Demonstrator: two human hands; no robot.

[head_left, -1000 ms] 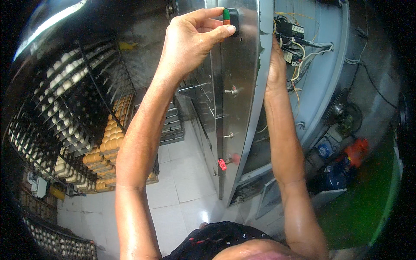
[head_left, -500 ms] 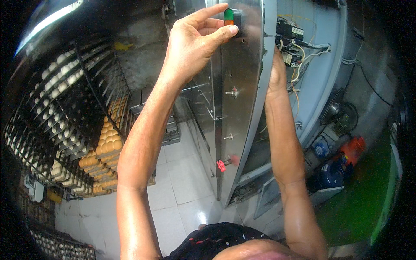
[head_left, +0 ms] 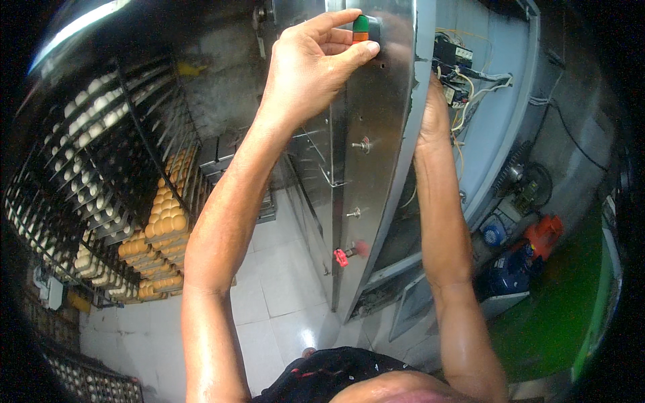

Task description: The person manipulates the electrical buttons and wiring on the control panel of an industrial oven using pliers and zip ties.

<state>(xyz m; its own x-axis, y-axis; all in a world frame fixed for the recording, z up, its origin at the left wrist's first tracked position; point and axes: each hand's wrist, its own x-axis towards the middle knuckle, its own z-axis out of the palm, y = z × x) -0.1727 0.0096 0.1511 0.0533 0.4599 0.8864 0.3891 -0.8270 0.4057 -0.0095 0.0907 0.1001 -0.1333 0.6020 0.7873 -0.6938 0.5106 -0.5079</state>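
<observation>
My left hand (head_left: 308, 64) reaches up to a push-button switch (head_left: 361, 28) with a green upper part and an orange-red lower part. It pinches the switch at the front of a stainless steel panel (head_left: 379, 174), index finger above and thumb below. Behind that panel's edge, my right hand (head_left: 433, 114) is inside the open cabinet (head_left: 487, 127), close to black electrical contactors (head_left: 453, 50) with loose white and yellow wires (head_left: 470, 84). The right fingers are hidden, so whatever they touch cannot be seen. Two small toggle switches (head_left: 363, 145) and a red valve handle (head_left: 342, 256) sit lower on the panel.
Tall racks (head_left: 124, 121) on the left carry trays of white dough pieces (head_left: 94, 111) and browned buns (head_left: 166, 218). Pale floor tiles (head_left: 269, 282) lie below. To the right are a dark motor-like machine (head_left: 531, 188), an orange object (head_left: 543, 235) and a green floor (head_left: 551, 329).
The view has shifted slightly, so the panel and cabinet sit a little differently in it. My left hand keeps its pinch on the switch, and my right hand stays behind the panel.
</observation>
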